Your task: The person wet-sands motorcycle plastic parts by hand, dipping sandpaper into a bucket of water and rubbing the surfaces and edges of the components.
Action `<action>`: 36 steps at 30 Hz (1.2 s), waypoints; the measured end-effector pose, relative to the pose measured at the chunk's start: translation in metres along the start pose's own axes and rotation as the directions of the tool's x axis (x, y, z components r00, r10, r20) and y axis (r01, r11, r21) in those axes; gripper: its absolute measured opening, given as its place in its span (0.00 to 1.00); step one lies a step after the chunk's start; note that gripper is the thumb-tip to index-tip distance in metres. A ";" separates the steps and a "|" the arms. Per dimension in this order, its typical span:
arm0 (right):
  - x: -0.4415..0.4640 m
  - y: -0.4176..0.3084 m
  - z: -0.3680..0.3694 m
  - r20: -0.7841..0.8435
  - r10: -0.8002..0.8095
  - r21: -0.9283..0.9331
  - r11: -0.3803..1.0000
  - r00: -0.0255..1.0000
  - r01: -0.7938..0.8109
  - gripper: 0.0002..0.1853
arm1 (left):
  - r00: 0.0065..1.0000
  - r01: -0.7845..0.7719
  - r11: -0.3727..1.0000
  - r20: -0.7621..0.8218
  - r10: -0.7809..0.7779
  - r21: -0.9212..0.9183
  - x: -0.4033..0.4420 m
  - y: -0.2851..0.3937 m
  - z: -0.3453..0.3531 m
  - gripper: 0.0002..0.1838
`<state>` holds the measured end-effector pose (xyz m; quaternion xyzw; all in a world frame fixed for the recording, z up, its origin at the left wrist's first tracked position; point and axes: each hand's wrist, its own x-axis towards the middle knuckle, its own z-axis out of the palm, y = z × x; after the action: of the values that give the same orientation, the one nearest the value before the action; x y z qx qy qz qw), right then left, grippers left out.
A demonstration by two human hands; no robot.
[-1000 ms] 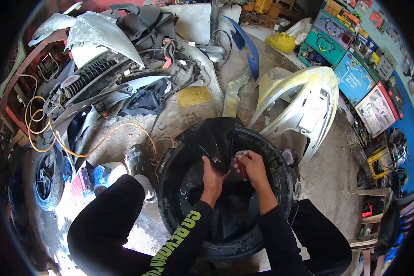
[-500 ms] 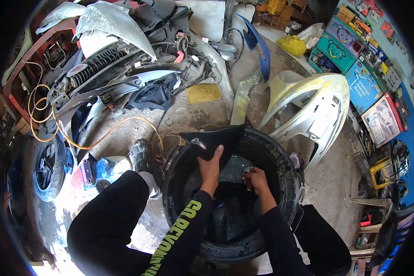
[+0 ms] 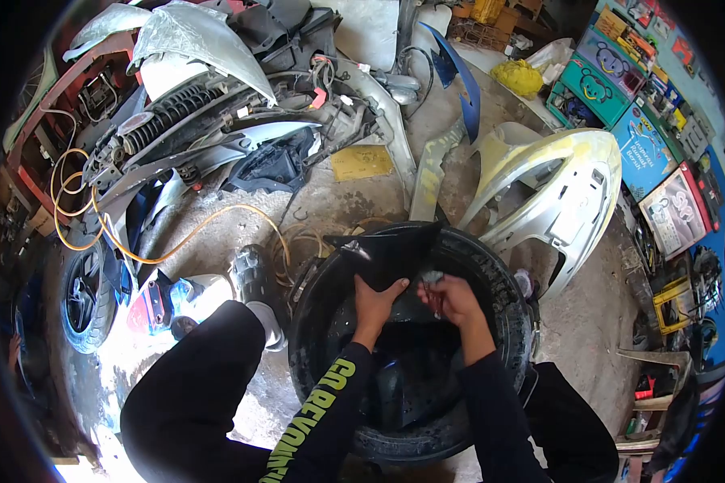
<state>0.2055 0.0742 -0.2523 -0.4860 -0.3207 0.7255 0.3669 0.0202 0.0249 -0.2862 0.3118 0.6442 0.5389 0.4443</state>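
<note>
My left hand [image 3: 374,307] is closed on a glossy black plastic panel [image 3: 396,254], its thumb pointing right across the lower part. The panel is tilted over the far side of a round black tub [image 3: 505,322] between my knees. My right hand [image 3: 455,301] is beside the panel's lower right edge, fingers pinched round a small greyish crumpled piece [image 3: 432,277]. What that piece is made of I cannot make out. Dark water [image 3: 427,346] lies in the tub, with a dark shape [image 3: 389,390] partly visible in it.
White and yellowish fairing [image 3: 596,185] stands right of the tub. A partly stripped motorcycle [image 3: 177,121] fills the far left, with a yellow hose [image 3: 193,221] trailing across the floor. A wheel [image 3: 84,298] stands at left. Boxes [image 3: 640,149] and tools line the right wall.
My right hand has risen from inside the tub to the panel's lower right side. My left hand has shifted slightly down on the panel, and the view has shifted slightly.
</note>
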 end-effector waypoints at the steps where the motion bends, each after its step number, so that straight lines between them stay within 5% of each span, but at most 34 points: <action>1: -0.013 -0.019 0.017 0.082 -0.064 -0.059 0.996 0.995 0.069 0.15 | 0.999 -0.033 0.999 -0.043 0.033 0.019 0.003 -0.013 0.003 0.54; 2: -0.025 -0.034 0.032 0.073 -0.061 -0.057 0.996 0.995 0.065 0.15 | 0.994 -0.068 0.997 -0.080 0.071 0.039 0.003 -0.020 0.007 0.44; 4: -0.039 -0.060 0.054 0.150 -0.233 -0.207 0.943 0.961 0.261 0.13 | 0.993 -0.111 0.994 -0.027 0.111 -0.003 -0.007 -0.007 0.004 0.43; 9: -0.029 -0.062 0.043 0.112 -0.347 -0.267 0.892 0.931 0.364 0.12 | 0.974 -0.152 0.949 0.121 0.191 -0.278 -0.013 -0.013 0.005 0.40; 11: -0.028 -0.054 0.030 -0.034 -0.268 -0.244 0.936 0.963 0.252 0.10 | 0.967 0.068 0.933 0.252 0.024 -0.353 -0.025 0.007 -0.002 0.35; 22: 0.010 0.056 -0.060 -0.317 0.007 -0.242 0.966 0.949 -0.088 0.09 | 0.858 0.439 0.730 0.486 -0.167 -0.524 -0.022 -0.002 -0.011 0.16; 25: 0.041 0.091 -0.083 -0.475 -0.140 -0.418 0.905 0.869 -0.083 0.09 | 0.863 0.443 0.694 0.479 -0.159 -0.568 -0.022 -0.007 -0.010 0.16; 27: 0.065 0.110 -0.100 -0.528 -0.335 -0.668 0.732 0.780 -0.138 0.09 | 0.873 0.432 0.684 0.463 -0.154 -0.588 -0.022 -0.007 -0.009 0.16; 28: 0.052 0.093 -0.086 -0.529 -0.337 -0.668 0.731 0.779 -0.138 0.09 | 0.872 0.429 0.697 0.464 -0.153 -0.575 -0.021 -0.008 -0.009 0.17; 30: 0.019 0.044 -0.053 -0.126 0.085 -0.268 0.956 0.988 -0.117 0.11 | 0.873 0.423 0.709 0.464 -0.151 -0.565 -0.021 -0.004 -0.009 0.17; 34: -0.043 -0.035 0.014 -0.106 -0.065 -0.287 0.957 0.992 0.032 0.09 | 0.866 0.431 0.646 0.489 -0.100 -0.630 -0.022 0.001 -0.006 0.15; 36: -0.063 -0.062 0.030 0.046 -0.123 -0.375 0.918 0.991 0.131 0.07 | 0.853 0.442 0.625 0.517 -0.071 -0.644 -0.022 0.002 -0.001 0.14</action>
<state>0.2073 0.0506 -0.1620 -0.5178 -0.4888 0.6301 0.3096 0.0283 0.0060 -0.2794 0.1189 0.2867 0.5960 0.7406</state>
